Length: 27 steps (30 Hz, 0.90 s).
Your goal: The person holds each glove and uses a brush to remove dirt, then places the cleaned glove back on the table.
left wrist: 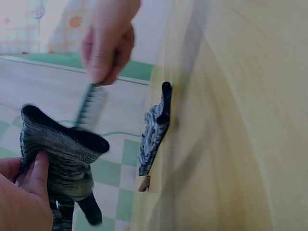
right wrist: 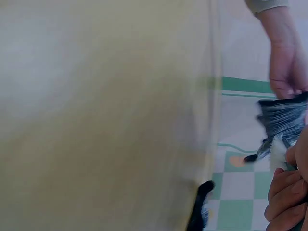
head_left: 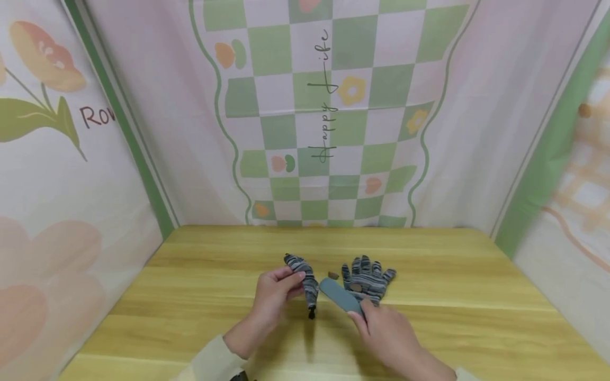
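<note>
A grey-and-black striped knit glove (head_left: pixel 305 272) is pinched in my left hand (head_left: pixel 271 296), raised over the table with its dark cuff turned toward the right hand in the left wrist view. My right hand (head_left: pixel 391 330) grips a brush (head_left: pixel 339 296) with a flat grey-blue back. Its pale bristles (left wrist: pixel 95 103) face the held glove, and the brush end overlaps the cuff (left wrist: pixel 91 139) in that view. A matching glove (head_left: pixel 374 280) lies on the table just beyond the right hand, fingers spread away from me, with a brown patch (head_left: pixel 355 287) on it.
Beside the lying glove, a small brown piece (head_left: pixel 333 275) rests on the wooden table (head_left: pixel 190 296). Printed curtains (head_left: pixel 352 159) hang behind the table's far edge and along both sides.
</note>
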Motion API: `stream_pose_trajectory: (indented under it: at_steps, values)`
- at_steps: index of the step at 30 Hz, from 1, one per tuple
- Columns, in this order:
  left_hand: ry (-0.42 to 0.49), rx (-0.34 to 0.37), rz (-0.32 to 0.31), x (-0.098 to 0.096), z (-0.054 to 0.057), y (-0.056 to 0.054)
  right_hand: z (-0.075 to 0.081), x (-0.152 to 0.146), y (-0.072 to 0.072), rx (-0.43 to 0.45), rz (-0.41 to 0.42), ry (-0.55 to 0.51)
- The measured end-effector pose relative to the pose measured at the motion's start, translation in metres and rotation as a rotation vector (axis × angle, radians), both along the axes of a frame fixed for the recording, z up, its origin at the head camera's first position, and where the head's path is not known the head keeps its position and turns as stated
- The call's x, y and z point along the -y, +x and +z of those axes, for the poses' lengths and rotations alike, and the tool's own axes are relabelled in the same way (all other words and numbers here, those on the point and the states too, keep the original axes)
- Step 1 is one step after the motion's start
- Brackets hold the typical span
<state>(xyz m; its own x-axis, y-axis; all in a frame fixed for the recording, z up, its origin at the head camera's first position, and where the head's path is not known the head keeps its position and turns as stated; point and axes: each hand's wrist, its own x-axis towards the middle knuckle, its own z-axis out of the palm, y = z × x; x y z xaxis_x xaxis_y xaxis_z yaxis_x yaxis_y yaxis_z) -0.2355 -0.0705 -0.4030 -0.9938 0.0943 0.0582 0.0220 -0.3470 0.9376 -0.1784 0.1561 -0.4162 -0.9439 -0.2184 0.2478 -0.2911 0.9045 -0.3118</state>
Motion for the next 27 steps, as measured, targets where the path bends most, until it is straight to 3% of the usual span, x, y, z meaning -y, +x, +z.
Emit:
stream_pose_trajectory:
  at_steps: [6, 12, 17, 23, 27]
  values:
    - [0.0, -0.011, -0.002, 0.0, -0.002, -0.001, -0.005, -0.013, -0.004, 0.018, -0.041, 0.081]
    - [-0.033, -0.047, -0.023, 0.001, -0.009, -0.003, 0.018, -0.014, -0.004, -0.045, -0.071, 0.003]
    - [-0.022, -0.01, -0.029, 0.0, -0.006, -0.001, 0.032, 0.0, 0.003, -0.039, -0.02, -0.05]
    - [-0.026, 0.009, -0.032, 0.0, -0.002, 0.001, 0.02, 0.011, 0.012, -0.064, 0.068, -0.035]
    - [-0.033, 0.009, -0.021, 0.002, -0.004, 0.0, 0.01, 0.012, 0.012, -0.08, 0.081, -0.004]
